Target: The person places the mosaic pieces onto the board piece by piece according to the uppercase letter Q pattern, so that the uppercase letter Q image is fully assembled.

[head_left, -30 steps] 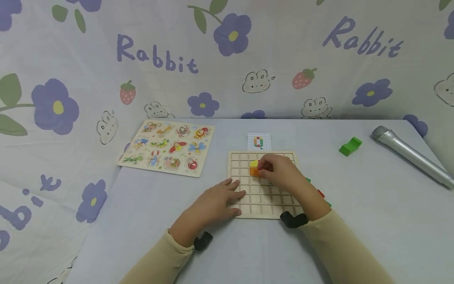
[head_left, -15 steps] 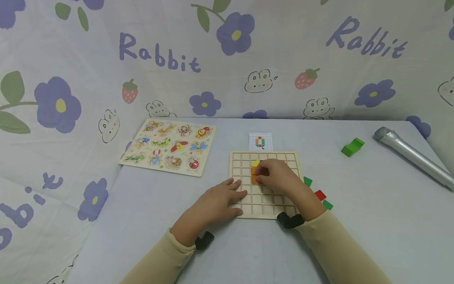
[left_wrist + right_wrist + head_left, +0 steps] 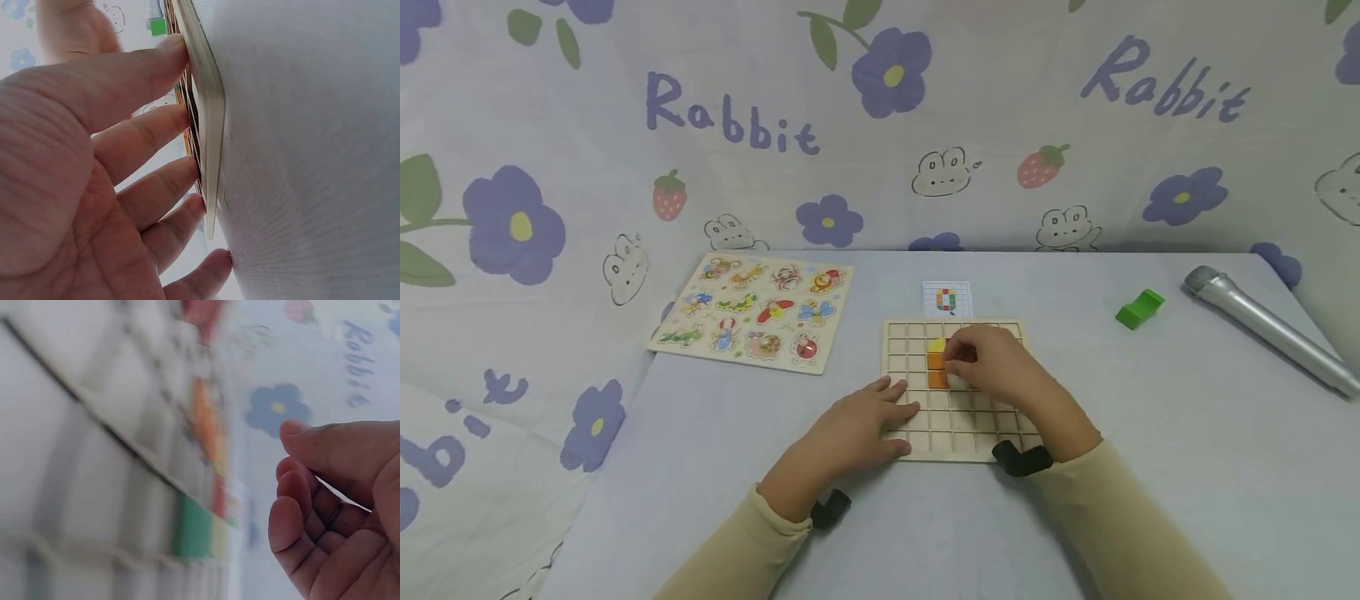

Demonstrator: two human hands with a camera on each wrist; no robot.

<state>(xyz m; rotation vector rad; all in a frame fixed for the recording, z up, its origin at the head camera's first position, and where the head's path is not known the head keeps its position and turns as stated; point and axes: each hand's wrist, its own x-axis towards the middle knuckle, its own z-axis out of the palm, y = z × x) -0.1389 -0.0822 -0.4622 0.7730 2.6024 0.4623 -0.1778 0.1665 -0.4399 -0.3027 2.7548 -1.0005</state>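
A wooden grid board [image 3: 942, 443] lies on the table in the head view. My left hand [image 3: 853, 429] rests at its left edge with fingers spread, the fingertips touching the rim in the left wrist view. Above the board hovers my right hand [image 3: 1000, 367], fingers loosely bent. In the right wrist view its thumb and fingers stand apart from the board with nothing between them. Beside its fingertips two orange tiles [image 3: 937, 379] sit in one column, below a yellow piece [image 3: 936, 345]. A green tile [image 3: 195, 528] also shows on the board in the blurred right wrist view.
Behind the board lies a pattern card [image 3: 947, 298]. An insect puzzle board [image 3: 752, 312] is at the left. A green wavy block [image 3: 1140, 309] and a silver microphone [image 3: 1270, 329] lie at the right. My right forearm covers the area beside the board.
The lower orange tile was put down in the column and my right fingers left it, rising slightly. The loose green and red tiles at the right became hidden behind my forearm. My left hand stayed.
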